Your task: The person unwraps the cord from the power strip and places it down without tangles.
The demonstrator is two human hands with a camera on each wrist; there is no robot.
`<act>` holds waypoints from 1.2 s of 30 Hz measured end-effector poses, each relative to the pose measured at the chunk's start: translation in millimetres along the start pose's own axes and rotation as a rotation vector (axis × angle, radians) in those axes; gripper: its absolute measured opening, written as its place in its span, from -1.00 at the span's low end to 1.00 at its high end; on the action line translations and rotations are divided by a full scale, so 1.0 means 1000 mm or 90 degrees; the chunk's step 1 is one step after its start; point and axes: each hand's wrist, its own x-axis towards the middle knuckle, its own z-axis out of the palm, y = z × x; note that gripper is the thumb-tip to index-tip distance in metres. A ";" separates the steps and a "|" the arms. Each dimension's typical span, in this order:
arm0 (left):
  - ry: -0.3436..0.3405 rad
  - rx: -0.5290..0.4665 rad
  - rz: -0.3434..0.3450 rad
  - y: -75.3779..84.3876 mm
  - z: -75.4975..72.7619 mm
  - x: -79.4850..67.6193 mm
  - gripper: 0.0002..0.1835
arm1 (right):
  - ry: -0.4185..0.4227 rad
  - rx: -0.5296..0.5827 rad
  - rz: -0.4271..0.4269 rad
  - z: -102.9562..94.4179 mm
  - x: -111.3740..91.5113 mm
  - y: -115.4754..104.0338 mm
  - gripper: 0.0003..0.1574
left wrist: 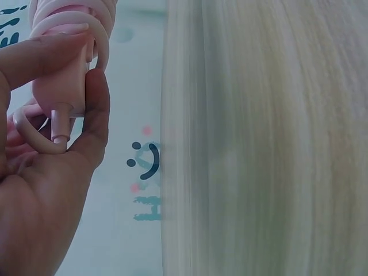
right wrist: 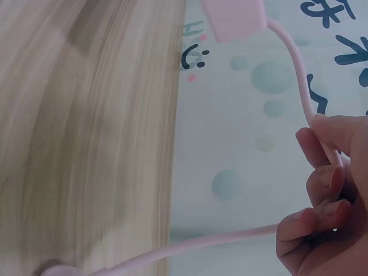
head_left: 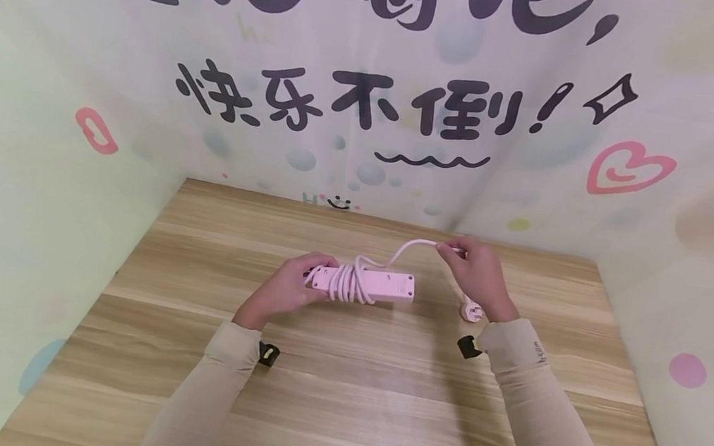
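A pink power strip (head_left: 392,286) is held up over the wooden table by my left hand (head_left: 288,284), which grips its left end. Several turns of its pink cord (head_left: 344,283) are wrapped around the body near that end. In the left wrist view, thumb and fingers close on the strip's end (left wrist: 60,92), where the cord comes out and bends back. My right hand (head_left: 476,272) pinches the loose cord, out to the right and slightly higher. From there the cord (right wrist: 201,241) runs down to the plug (head_left: 472,311), prongs showing, below the right hand.
The wooden table (head_left: 355,393) meets a printed fabric backdrop (head_left: 361,174) at its back edge, with more fabric walls left and right. Black wrist mounts (head_left: 267,354) are on both forearms.
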 end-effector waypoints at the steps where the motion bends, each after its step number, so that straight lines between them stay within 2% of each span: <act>1: -0.001 0.000 0.002 0.000 0.000 0.000 -0.48 | 0.001 0.005 0.003 -0.001 0.000 -0.001 -0.60; 16: 0.005 -0.019 -0.014 -0.004 0.000 -0.001 -0.47 | 0.007 0.025 -0.019 -0.013 -0.003 -0.011 -0.63; 24: 0.012 -0.020 -0.020 -0.003 -0.002 -0.002 -0.46 | 0.013 0.024 -0.041 -0.020 -0.007 -0.018 -0.74; 36: 0.030 -0.014 -0.033 -0.002 -0.008 0.000 -0.44 | 0.068 0.053 -0.108 -0.036 -0.015 -0.029 -0.87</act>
